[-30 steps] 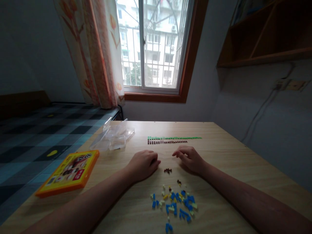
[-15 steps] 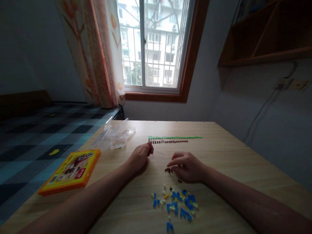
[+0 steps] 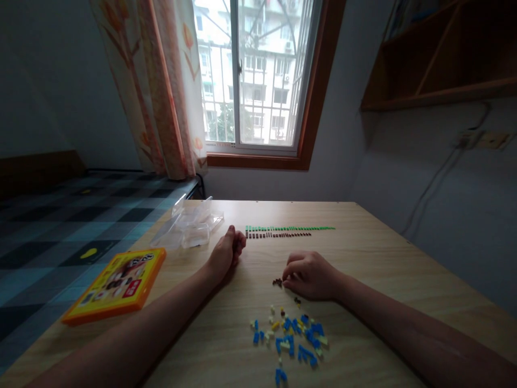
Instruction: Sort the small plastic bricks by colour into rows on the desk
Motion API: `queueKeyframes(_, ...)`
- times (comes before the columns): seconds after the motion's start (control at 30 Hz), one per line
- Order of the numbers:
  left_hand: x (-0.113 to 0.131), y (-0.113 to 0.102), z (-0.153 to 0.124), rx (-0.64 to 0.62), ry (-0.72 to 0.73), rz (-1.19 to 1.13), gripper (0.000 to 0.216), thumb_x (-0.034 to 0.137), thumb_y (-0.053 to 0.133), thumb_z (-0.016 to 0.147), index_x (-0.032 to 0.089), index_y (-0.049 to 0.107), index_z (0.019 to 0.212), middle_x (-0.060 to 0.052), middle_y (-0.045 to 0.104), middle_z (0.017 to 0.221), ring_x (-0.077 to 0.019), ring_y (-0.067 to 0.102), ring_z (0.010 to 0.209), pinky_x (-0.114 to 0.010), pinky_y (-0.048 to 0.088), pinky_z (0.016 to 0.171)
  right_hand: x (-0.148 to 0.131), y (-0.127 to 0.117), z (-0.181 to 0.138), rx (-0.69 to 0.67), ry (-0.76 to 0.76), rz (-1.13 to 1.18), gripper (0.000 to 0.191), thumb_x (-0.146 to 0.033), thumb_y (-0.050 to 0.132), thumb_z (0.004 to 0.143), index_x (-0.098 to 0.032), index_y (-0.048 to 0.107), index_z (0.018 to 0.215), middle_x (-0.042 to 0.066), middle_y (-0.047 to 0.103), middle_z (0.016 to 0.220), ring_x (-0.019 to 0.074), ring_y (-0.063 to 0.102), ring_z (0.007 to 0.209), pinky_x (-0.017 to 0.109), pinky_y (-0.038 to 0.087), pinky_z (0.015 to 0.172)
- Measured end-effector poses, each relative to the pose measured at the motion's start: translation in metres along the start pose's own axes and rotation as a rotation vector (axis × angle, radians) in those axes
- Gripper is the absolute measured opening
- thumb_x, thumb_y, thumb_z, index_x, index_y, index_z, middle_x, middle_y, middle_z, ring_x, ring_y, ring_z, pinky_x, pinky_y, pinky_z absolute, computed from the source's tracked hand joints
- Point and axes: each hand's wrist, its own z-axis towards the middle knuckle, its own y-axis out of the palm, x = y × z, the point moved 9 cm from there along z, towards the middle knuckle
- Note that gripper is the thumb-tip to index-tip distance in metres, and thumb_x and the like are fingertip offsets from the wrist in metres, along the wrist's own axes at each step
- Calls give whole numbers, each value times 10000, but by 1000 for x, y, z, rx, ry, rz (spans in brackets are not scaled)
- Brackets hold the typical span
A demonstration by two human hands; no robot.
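My left hand [image 3: 228,251] is curled beside the left end of a row of small brown bricks [image 3: 278,235], thumb raised. Whatever its folded fingers may hold is hidden. Behind that row runs a longer, parallel row of green bricks [image 3: 291,228]. With its fingers bent down and pinched together, my right hand [image 3: 309,275] rests on the table at the right edge of a small heap of brown bricks [image 3: 277,282]. I cannot make out what is between its fingertips. Nearer to me lie loose blue bricks [image 3: 313,337], mixed with pale yellow and yellow ones.
Clear plastic trays [image 3: 196,234] stand at the table's back left. An orange-and-yellow box [image 3: 117,285] lies by the left edge, next to the bed [image 3: 100,215]. A few brown pieces [image 3: 297,300] sit between the heap and the blue bricks. Beyond the table is a window [image 3: 258,81].
My left hand has drawn back left from the brown row, uncovering its left end. My right fingers have moved slightly right and closed together beside the brown heap.
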Motion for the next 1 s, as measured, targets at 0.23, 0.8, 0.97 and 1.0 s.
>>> queueKeyframes(0.23, 9, 6, -4, -38, 112, 226, 586, 655, 300, 901, 181, 503, 622, 41, 379, 487, -91, 293, 410, -230, 195, 405, 4, -3, -3, 5, -15, -96, 146, -174, 591, 825, -218, 731, 821, 21, 658, 717, 131, 573, 649, 246, 423, 644)
queueKeyframes(0.8, 31, 60, -43, -363, 514, 1203, 381, 384, 305, 971, 198, 523, 720, -31, 607, 754, -179, 553, 698, -297, 384, 660, 145, -65, -48, 75, 479, -351, 225, -305, 563, 852, -242, 774, 898, 25, 750, 887, 150, 628, 696, 254, 449, 675)
queueKeyframes(0.97, 29, 67, -48, -408, 560, 1283, 366, 358, 320, 975, 197, 539, 729, -40, 602, 758, -176, 556, 705, -292, 380, 660, 159, -62, -50, 118, 583, -351, 271, -354, 551, 864, -249, 775, 973, 31, 751, 903, 166, 644, 741, 261, 461, 698)
queueKeyframes(1.0, 29, 66, -48, -406, 559, 1277, 365, 357, 325, 974, 198, 537, 724, -41, 600, 752, -177, 554, 701, -293, 376, 656, 160, -63, -50, 133, 603, -352, 282, -361, 551, 864, -246, 770, 998, 29, 749, 889, 168, 645, 745, 262, 462, 700)
